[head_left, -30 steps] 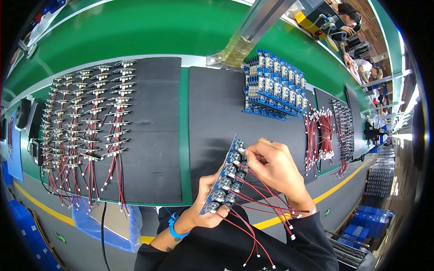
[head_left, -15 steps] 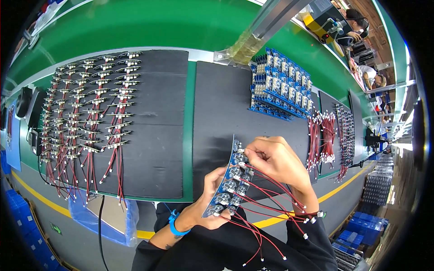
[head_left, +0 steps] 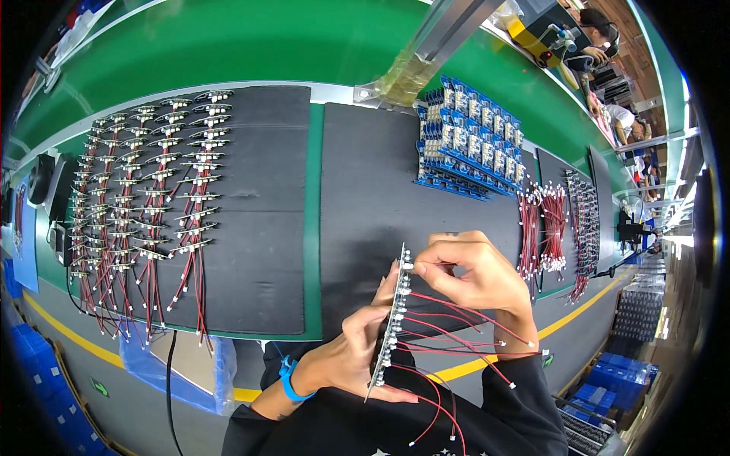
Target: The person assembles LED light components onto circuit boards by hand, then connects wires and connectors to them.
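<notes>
Gripping a circuit board (head_left: 392, 323) in the left hand (head_left: 351, 359), edge-on, running lengthwise away from the body; pinching a wire plug (head_left: 409, 267) (pretty sure) in the right hand (head_left: 475, 273), closest to the far end.

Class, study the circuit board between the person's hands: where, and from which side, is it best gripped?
Probably by its edges near the lower end, coming from the left. The circuit board appears nearly edge-on; components and thin wires project from its right face, leaving the left freer, where the left hand supports it.
</notes>
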{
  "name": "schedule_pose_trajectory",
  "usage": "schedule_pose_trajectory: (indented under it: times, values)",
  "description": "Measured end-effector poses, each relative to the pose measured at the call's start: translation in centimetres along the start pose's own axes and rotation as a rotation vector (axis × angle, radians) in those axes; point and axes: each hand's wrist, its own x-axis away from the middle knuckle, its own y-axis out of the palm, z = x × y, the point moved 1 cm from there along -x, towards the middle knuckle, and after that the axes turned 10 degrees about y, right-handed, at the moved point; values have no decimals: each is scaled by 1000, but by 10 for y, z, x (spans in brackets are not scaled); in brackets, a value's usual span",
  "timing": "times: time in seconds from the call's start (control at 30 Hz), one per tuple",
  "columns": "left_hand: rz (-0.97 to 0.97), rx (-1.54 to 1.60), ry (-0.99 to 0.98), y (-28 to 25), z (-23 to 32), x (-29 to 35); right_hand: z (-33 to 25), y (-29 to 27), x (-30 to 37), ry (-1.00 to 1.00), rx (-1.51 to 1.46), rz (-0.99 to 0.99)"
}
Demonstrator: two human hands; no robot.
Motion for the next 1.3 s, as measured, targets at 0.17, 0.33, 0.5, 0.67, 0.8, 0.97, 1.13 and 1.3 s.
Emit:
schedule_pose_trajectory:
  times: [0.17,0.33,0.5,0.67,0.8,0.97,1.13,1.3]
  values:
    - [39,11,23,3,2,-3,4,6,5,-22,2,73]
    - [-10,-156,-113,-2,9,-3,4,11,6,-20,9,89]
    - [-73,-189,-312,-3,13,-7,1,14,6,5,0,94]
    - [59,-144,-78,-10,5,0,3,13,2,41,-12,150]
    - [438,226,-314,-26,11,6,23,-15,-4,243,-164,56]
    - [778,671,-445,-33,8,-8,68,1,-7,236,-396,-40]
    - [711,769,-560,-45,7,-12,75,26,-12,339,-490,-133]
    - [687,816,-489,-57,8,-11,88,30,5,319,-681,-5]
